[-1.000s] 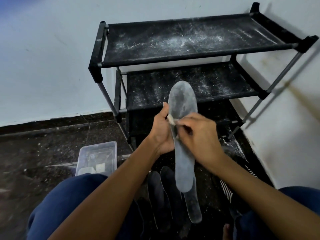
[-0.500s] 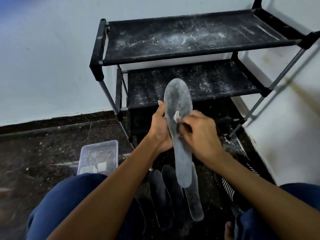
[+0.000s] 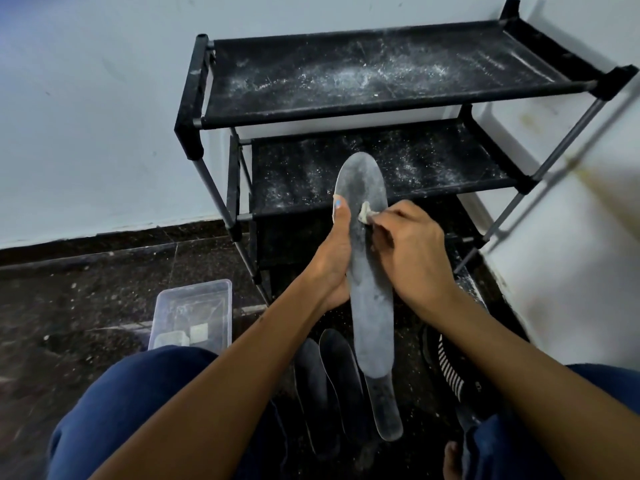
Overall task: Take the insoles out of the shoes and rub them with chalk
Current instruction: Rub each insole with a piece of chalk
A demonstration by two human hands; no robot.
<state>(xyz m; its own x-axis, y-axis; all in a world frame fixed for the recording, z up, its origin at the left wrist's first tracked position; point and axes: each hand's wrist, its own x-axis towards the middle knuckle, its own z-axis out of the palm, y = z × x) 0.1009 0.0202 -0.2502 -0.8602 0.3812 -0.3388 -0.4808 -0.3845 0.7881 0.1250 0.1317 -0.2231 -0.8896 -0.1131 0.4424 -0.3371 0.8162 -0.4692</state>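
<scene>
The left hand (image 3: 334,258) grips the insole (image 3: 367,271) by its left edge, upright, long axis running away from the person. The right hand (image 3: 412,251) pinches chalk (image 3: 364,212) against its upper face, probably touching; most of the length lies below the chalk.

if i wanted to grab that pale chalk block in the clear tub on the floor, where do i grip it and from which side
Pinch the pale chalk block across its two opposite flat sides, coming straight down from above. The clear tub is open-topped and its walls block any sideways approach. The block looks squarish and seems to lie flat near another piece, so probably use the sides facing away from that piece.
</scene>
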